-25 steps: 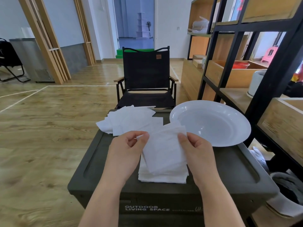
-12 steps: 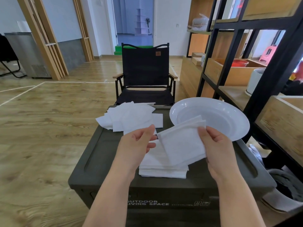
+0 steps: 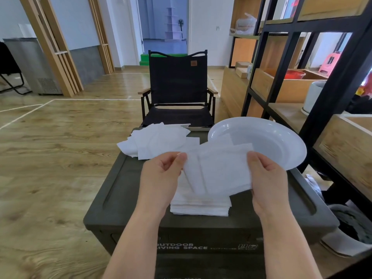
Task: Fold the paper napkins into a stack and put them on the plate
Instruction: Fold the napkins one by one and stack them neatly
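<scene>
I see one white napkin (image 3: 219, 170) held up at the centre of the frame, just above the folded stack (image 3: 200, 206) that lies on the dark worktop (image 3: 120, 190). My left hand (image 3: 161, 178) pinches the napkin's left edge, thumb and forefinger pressed together on the paper and the other fingers curled in. My right hand (image 3: 267, 178) grips the right edge the same way, thumb on top, closed on the paper. The sheet shows a fold line down its middle and hides the top of the stack. Above and to the left, a loose pile of napkins (image 3: 159, 141) sprawls at the worktop's far edge. The white plate (image 3: 281, 141) sits at centre right, its near left rim covered by the held napkin's corner. A black chair (image 3: 177, 85) stands behind. Shelves (image 3: 302, 77) fill the right side.
</scene>
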`<state>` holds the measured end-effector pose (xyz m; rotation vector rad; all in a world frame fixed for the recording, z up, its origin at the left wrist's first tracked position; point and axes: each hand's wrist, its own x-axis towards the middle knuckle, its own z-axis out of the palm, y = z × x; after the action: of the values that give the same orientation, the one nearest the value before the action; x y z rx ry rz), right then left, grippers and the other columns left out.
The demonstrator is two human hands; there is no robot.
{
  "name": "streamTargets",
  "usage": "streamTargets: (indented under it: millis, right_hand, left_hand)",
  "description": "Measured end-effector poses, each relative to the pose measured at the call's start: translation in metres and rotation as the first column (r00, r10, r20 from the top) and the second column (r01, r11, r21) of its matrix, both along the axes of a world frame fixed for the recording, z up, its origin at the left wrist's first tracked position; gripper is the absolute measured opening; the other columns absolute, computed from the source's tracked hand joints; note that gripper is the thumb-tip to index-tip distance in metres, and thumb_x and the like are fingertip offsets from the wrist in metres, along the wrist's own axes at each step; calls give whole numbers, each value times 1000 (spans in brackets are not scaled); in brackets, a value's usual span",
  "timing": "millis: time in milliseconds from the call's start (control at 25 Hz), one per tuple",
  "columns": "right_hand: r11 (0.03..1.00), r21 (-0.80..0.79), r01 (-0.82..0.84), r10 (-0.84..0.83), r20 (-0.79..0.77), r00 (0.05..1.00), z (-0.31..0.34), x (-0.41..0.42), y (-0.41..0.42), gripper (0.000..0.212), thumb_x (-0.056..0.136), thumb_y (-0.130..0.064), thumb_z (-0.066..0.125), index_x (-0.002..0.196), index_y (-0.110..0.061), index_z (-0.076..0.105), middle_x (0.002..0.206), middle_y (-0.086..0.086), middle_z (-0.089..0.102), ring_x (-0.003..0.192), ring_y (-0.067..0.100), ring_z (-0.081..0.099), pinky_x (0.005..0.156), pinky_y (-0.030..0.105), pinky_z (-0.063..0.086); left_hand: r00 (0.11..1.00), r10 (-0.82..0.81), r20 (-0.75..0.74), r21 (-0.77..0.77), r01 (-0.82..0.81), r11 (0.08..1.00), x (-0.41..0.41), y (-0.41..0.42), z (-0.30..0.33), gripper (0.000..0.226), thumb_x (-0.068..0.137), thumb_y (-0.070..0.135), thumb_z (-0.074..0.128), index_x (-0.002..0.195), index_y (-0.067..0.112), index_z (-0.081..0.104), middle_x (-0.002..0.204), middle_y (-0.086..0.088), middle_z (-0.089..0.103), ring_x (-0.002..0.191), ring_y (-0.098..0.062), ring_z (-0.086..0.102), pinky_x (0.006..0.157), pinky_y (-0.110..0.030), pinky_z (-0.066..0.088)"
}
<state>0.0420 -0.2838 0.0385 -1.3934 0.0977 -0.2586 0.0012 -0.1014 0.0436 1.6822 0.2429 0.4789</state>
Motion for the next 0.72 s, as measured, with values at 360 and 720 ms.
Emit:
streamTargets:
  millis: [360,720]
  right_hand:
    - [753,510,415,-421,-111,900,-1,1,-16,13,92,-27,58,88,-32,68,100,-7,71,88,6,70,60,17,54]
    - [724,545,423,-425,-131,896,-3,2,-16,11,92,-27,59,89,-33,68,102,-7,72,87,4,71,61,17,55]
  left_hand:
    - [999,-38,19,-122,40,992,13,-1,-6,30,95,46,37,85,30,61,81,6,63,74,-6,57,66,-23,47]
    - [964,249,-89,536,-165,828,21,-6,-37,16,95,30,53,99,19,65,71,9,57,62,0,51,50,-11,31]
